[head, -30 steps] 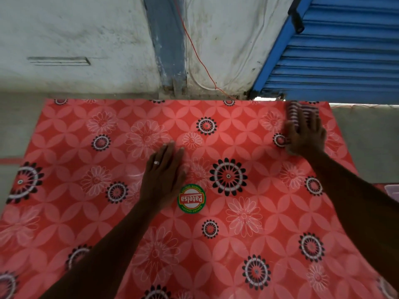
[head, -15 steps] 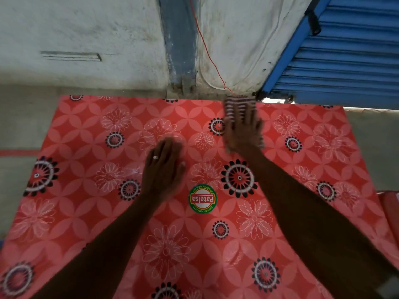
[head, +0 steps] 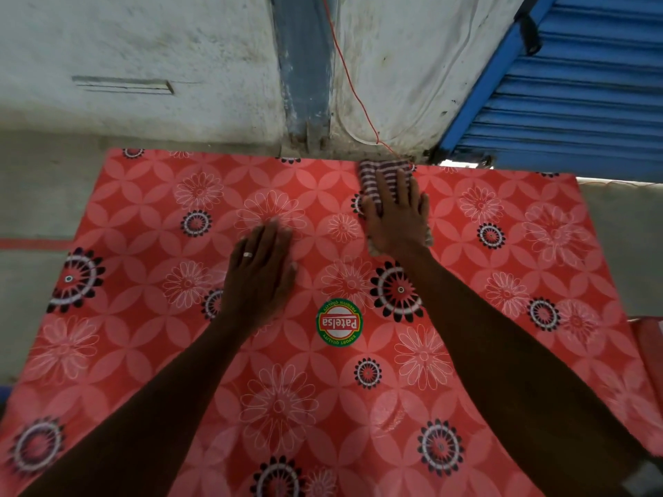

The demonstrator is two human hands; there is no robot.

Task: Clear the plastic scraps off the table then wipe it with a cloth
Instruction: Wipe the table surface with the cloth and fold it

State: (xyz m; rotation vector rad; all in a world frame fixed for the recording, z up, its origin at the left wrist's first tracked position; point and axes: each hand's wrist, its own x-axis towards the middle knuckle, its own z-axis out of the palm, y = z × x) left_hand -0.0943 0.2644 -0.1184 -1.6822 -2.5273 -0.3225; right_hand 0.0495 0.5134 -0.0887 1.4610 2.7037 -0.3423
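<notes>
A stained whitewashed wall [head: 143,41] stands behind, split by a grey-blue vertical post [head: 305,66]. A thin red wire [head: 353,87] trails down the plaster, and a blue roller shutter [head: 581,87] fills the right corner.

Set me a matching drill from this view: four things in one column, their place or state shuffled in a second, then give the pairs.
Things
1. left hand
2. right hand
3. striped cloth
4. round sticker

Places or states
A. at the table's far edge, partly under a hand
B. flat on the bare table, wearing a ring
C. stuck on the table between the two forearms
D. pressing down on the cloth

Pairs: 1-B, 2-D, 3-A, 4-C
</notes>
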